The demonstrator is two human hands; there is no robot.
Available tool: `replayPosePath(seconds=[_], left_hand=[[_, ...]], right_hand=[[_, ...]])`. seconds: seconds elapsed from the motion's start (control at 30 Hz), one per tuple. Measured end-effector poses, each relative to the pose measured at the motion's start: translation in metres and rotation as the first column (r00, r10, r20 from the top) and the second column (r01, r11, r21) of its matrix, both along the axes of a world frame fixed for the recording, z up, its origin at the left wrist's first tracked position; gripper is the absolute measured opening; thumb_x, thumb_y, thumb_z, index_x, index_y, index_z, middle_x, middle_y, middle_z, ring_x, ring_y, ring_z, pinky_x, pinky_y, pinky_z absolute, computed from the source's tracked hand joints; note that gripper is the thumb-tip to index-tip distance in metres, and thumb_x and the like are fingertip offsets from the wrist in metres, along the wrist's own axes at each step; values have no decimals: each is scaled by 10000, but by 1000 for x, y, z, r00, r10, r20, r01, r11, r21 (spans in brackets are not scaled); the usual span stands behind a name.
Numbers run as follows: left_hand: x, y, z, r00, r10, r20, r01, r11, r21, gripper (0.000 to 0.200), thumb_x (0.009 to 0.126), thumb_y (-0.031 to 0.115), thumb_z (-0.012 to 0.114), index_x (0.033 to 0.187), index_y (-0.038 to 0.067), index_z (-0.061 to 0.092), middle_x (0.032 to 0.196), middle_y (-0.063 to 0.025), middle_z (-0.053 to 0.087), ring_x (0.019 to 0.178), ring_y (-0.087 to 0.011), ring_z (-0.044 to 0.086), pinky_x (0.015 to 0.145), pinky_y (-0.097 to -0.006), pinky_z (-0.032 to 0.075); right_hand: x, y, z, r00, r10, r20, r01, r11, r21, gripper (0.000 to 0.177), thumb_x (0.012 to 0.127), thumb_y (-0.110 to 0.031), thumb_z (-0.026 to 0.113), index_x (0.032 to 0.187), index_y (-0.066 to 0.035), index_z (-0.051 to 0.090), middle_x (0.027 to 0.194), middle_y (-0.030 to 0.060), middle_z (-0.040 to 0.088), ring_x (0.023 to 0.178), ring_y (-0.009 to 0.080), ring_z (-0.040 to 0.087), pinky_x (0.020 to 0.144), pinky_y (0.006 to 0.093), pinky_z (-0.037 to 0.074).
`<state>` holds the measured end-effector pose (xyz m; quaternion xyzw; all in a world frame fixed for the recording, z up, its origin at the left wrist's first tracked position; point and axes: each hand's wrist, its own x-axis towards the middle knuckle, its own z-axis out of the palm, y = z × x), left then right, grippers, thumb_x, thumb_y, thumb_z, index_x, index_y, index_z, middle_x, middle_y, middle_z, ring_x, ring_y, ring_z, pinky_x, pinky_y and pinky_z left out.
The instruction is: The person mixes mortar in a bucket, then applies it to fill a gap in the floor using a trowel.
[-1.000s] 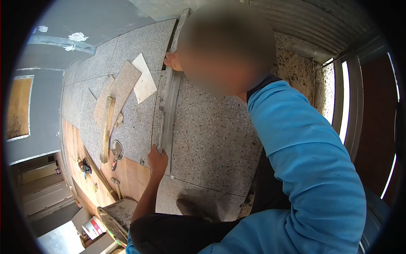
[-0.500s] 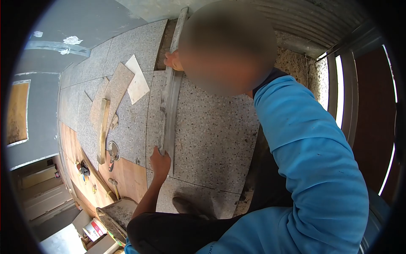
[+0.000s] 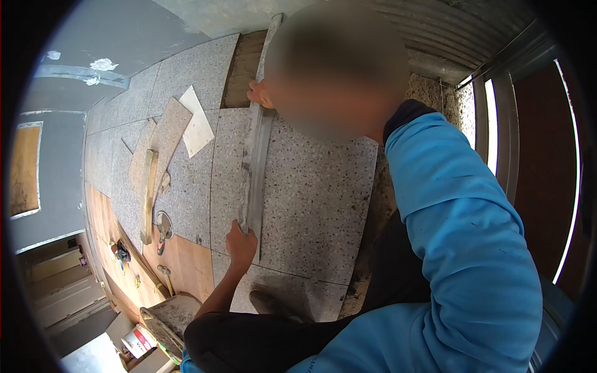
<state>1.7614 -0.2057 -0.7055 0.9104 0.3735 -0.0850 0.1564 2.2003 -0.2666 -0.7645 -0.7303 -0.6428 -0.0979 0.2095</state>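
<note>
A long grey metal straightedge [image 3: 255,174] lies lengthwise over speckled floor tiles [image 3: 317,205]. My left hand [image 3: 241,244] has its fingers closed around the near end of the bar. Toward the far end, my right hand [image 3: 259,93] grips the same bar, partly covered by a large blurred patch that also hides my right forearm. Beside the right hand, a bare brownish gap [image 3: 244,71] shows between the tiles.
Left of the bar lie a speckled tile offcut [image 3: 169,132], a white piece [image 3: 199,121], a wooden batten [image 3: 148,196] and a tool with an orange-and-dark handle [image 3: 162,239]. A hammer [image 3: 165,271] and white-and-red bucket [image 3: 138,339] are lower left. My shoe [image 3: 267,303] rests on the tiles.
The straightedge has shifted slightly right across the tiles, with both hands still on it. More of the bare gap beside it now shows. The view has moved slightly.
</note>
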Motion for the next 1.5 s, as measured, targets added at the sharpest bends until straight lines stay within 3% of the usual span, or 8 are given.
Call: replayPosePath(seconds=[0.13,0.57,0.87,1.07,1.13,1.23,1.5], left_hand=[[-2,-8,-1,1000,-26,6,26,1000,4,536,833,128,646,1285,-130,520,962,-370,662,949,-514,656,848,-542,504],[3,-44,8,996,-73,-57,70,997,-44,528,837,137,652,1267,-135,511,946,-364,663,928,-523,654,850,-551,504],[11,-77,18,995,-49,-90,25,966,-258,580,855,240,639,1260,-154,511,955,-373,658,937,-522,653,860,-541,508],[9,-93,14,988,-143,-65,123,962,-244,575,869,284,637,1215,-163,535,938,-382,653,933,-536,647,838,-540,515],[6,-94,11,988,-153,-15,145,960,-239,543,874,266,633,1199,-159,543,924,-375,655,923,-536,647,828,-540,515],[2,-90,4,993,-109,46,117,958,-261,489,872,215,635,1190,-146,550,906,-366,657,907,-532,649,808,-538,514],[-4,-45,7,992,-85,96,99,985,-144,438,845,112,651,1197,-129,551,884,-356,659,884,-511,661,778,-525,515]], right_hand=[[-4,-17,13,1000,-17,0,17,996,-92,201,925,-180,514,953,-36,651,1000,223,616,902,377,692,747,493,569],[-6,-72,18,1000,-19,-20,17,993,-117,195,914,-176,513,992,-26,611,1035,239,593,874,393,691,729,503,564],[-5,-112,23,999,-22,-26,16,978,-207,186,908,-160,513,1031,-26,556,1083,232,562,907,386,676,741,480,558],[-5,-138,27,1000,-13,9,15,973,-232,235,875,-145,556,1069,-14,537,1083,222,540,827,377,668,698,481,548],[-4,-138,24,999,2,34,6,975,-221,317,831,-106,612,1111,12,522,1079,212,528,724,369,662,632,478,542],[-7,-135,36,999,11,36,-3,974,-227,168,878,-149,541,974,-16,577,1009,221,574,839,370,681,710,482,554],[-11,-101,41,997,-28,68,39,986,-164,197,892,-168,546,977,-9,623,1010,219,605,828,355,701,711,458,578]])
